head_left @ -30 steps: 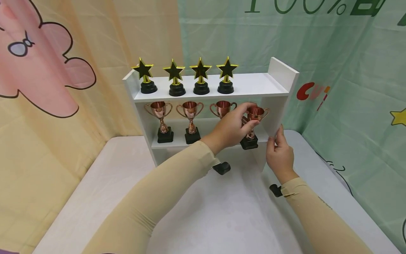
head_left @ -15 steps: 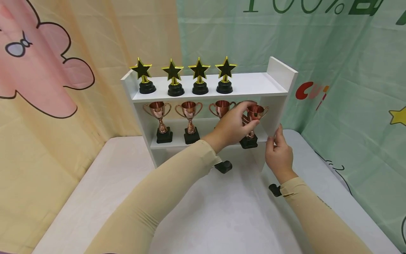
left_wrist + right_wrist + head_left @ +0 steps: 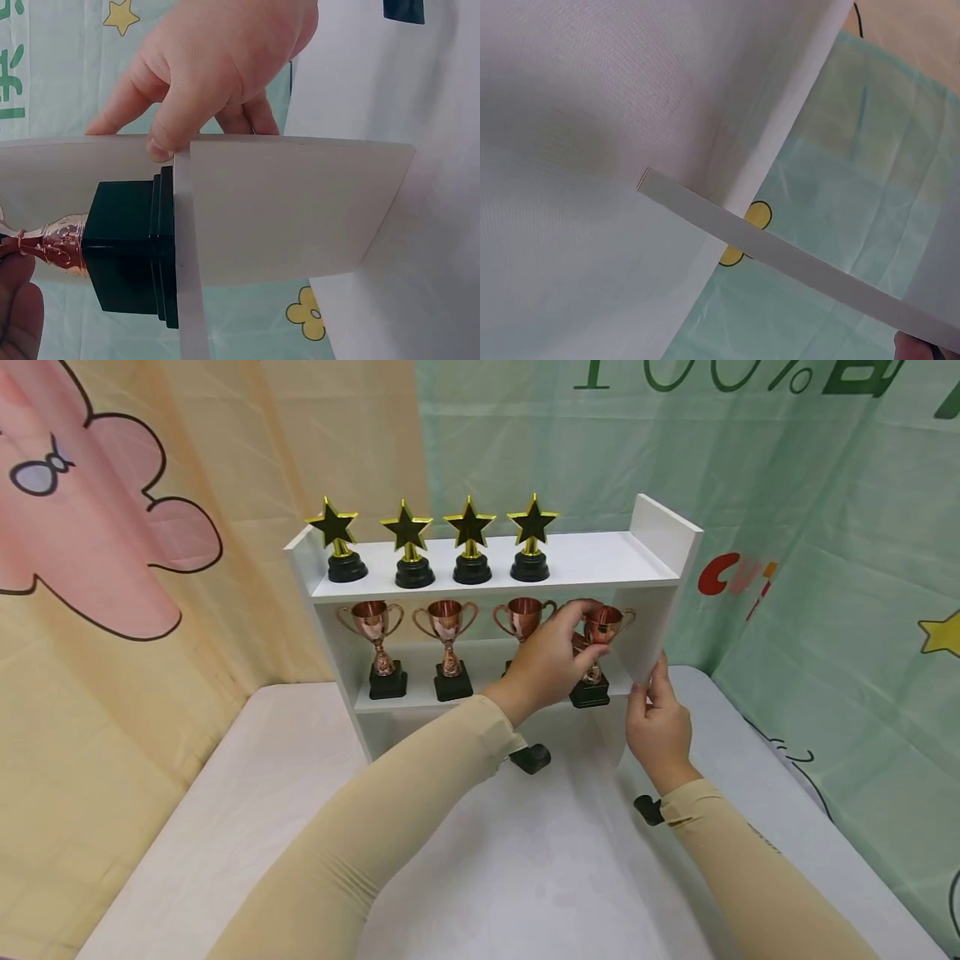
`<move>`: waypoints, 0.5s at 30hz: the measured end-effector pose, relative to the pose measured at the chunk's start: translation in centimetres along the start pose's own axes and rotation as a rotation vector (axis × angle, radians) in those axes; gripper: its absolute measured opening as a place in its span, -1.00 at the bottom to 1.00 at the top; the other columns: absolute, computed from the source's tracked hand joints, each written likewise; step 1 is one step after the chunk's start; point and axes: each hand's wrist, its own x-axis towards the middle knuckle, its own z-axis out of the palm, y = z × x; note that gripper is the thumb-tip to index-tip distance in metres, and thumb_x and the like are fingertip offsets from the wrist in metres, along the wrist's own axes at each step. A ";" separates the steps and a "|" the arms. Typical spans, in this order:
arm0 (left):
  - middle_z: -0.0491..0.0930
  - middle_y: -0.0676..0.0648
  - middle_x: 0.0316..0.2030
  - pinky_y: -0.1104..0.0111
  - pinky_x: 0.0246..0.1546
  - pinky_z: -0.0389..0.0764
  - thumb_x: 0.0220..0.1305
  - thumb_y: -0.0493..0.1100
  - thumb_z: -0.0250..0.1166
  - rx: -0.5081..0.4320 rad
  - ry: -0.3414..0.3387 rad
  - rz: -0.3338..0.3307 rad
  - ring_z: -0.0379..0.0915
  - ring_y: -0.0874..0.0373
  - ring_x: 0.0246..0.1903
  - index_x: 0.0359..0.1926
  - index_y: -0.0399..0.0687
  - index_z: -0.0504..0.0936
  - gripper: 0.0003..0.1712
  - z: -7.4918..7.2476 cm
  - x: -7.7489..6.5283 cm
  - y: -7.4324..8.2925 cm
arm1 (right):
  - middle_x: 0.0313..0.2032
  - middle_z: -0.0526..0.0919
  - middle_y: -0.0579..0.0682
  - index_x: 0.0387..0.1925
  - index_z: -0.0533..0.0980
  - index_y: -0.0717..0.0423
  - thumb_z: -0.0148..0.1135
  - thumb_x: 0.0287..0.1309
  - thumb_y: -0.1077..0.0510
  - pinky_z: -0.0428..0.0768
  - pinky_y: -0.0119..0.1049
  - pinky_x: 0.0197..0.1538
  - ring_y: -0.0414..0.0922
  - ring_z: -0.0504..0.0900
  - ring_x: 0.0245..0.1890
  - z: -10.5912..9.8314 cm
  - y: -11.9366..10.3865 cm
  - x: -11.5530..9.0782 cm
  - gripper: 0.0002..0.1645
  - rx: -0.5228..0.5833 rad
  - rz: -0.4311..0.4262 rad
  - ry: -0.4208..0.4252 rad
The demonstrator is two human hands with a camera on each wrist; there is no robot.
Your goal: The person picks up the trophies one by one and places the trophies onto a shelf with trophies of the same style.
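My left hand (image 3: 546,660) holds a copper-coloured two-handled trophy cup (image 3: 591,692) at the right end of the middle shelf board (image 3: 408,695). Thumb and fingers pinch it around the cup and upper stem. Seen from the left wrist, its square black base (image 3: 124,244) is right at the board's front edge, with my left fingertips (image 3: 22,319) on the stem. My right hand (image 3: 662,727) grips the white shelf unit's right side panel (image 3: 300,202), thumb at the front edge and fingers behind. The right wrist view shows mainly that panel's edge (image 3: 787,255).
Three similar trophies, including the leftmost cup (image 3: 387,681), stand along the middle board; one is partly behind my left hand. Several gold-rimmed black star trophies (image 3: 471,568) line the top board (image 3: 592,556). A white-covered table (image 3: 480,877) carries the unit, before printed curtains (image 3: 825,527).
The trophy in my left hand has shifted slightly up and right in the head view, further over the board. My right hand stays on the side panel. The head view has drifted a little.
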 end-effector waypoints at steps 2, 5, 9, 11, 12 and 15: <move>0.59 -0.10 0.26 0.46 -0.12 0.66 0.52 -0.05 0.31 0.021 0.007 0.008 0.65 0.20 -0.14 0.53 -0.10 0.26 -0.29 0.1 0.0 0.0 | -0.11 0.78 0.40 0.65 0.14 0.03 0.03 0.54 0.19 0.29 -0.64 -0.54 0.19 0.75 -0.52 0.1 -0.1 0.0 -0.26 -0.005 -0.004 0.007; 0.56 -0.12 0.32 0.42 0.07 0.65 0.52 -0.08 0.30 0.063 0.021 0.027 0.63 0.16 0.07 0.56 -0.11 0.24 -0.27 0.3 0.1 0.0 | -0.17 0.78 0.40 0.64 0.14 0.11 0.05 0.53 0.20 0.26 -0.68 -0.50 0.19 0.74 -0.53 0.1 -0.1 -0.1 -0.26 -0.007 -0.007 0.020; 0.50 -0.10 0.36 0.41 0.23 0.59 0.53 -0.13 0.30 0.119 0.055 0.085 0.53 0.13 0.24 0.51 -0.06 0.35 -0.37 0.7 0.4 -0.2 | -0.21 0.79 0.39 0.62 0.17 0.13 0.06 0.53 0.20 0.24 -0.74 -0.46 0.21 0.74 -0.51 0.0 -0.1 -0.1 -0.27 0.003 -0.008 0.029; 0.47 -0.09 0.38 0.46 0.26 0.56 0.52 -0.15 0.30 0.129 0.072 0.114 0.49 0.13 0.28 0.47 -0.02 0.43 -0.44 0.9 0.5 -0.3 | -0.22 0.79 0.39 0.63 0.17 0.10 0.07 0.53 0.20 0.24 -0.74 -0.47 0.20 0.73 -0.53 0.0 -0.1 -0.1 -0.27 0.008 -0.010 0.029; 0.46 -0.09 0.38 0.47 0.24 0.57 0.52 -0.17 0.30 0.128 0.080 0.129 0.48 0.12 0.28 0.45 -0.02 0.47 -0.46 1.0 0.5 -0.4 | -0.21 0.79 0.38 0.63 0.17 0.08 0.07 0.53 0.20 0.25 -0.74 -0.46 0.20 0.74 -0.52 0.0 -0.1 -0.1 -0.27 0.011 -0.010 0.029; 0.44 -0.09 0.40 0.51 0.22 0.56 0.53 -0.19 0.29 0.118 0.092 0.138 0.48 0.12 0.29 0.42 0.01 0.52 -0.50 1.1 0.5 -0.4 | -0.16 0.79 0.39 0.63 0.17 0.04 0.07 0.53 0.20 0.25 -0.78 -0.43 0.22 0.76 -0.48 0.0 0.0 -0.1 -0.26 0.021 -0.010 0.028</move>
